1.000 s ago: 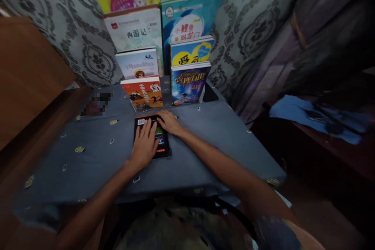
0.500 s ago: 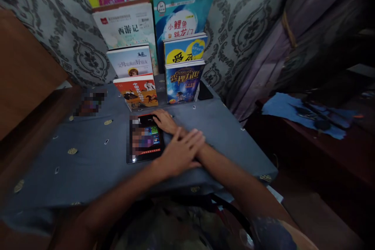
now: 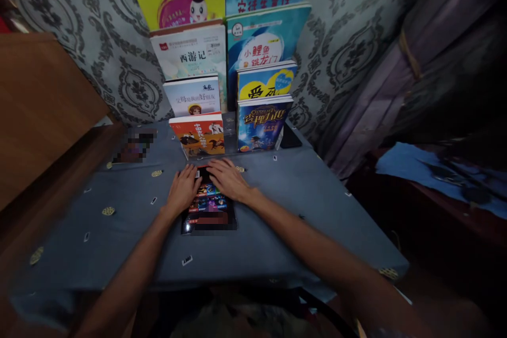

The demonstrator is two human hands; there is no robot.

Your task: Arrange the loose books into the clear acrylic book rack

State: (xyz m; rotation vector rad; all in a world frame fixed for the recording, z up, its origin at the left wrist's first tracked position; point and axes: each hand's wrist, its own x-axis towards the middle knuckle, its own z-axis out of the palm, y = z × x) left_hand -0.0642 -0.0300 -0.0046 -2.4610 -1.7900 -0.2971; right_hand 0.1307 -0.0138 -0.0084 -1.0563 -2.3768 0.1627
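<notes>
A dark-covered book (image 3: 212, 211) with colourful pictures lies flat on the cloth-covered table, part of it blurred out. My left hand (image 3: 184, 188) rests on its upper left edge, fingers extended over the cover. Across the upper right part lies my right hand (image 3: 228, 179), with its fingers stretched out flat. Both hands are open, and the book's top corners are partly hidden beneath them. Just behind stand an orange-red book (image 3: 203, 137) and a blue book (image 3: 261, 125), upright and side by side.
More upright books rise in tiers behind, including a white one (image 3: 190, 53) and a teal one (image 3: 269, 37). A black flat object (image 3: 291, 137) lies right of the blue book. A wooden panel (image 3: 47, 105) borders the table's left; blue cloth (image 3: 415, 169) lies at far right.
My left hand has moved off my right forearm onto the book's left side. My right hand stays at the book's upper right. The view has shifted, so everything appears lower and farther right.
</notes>
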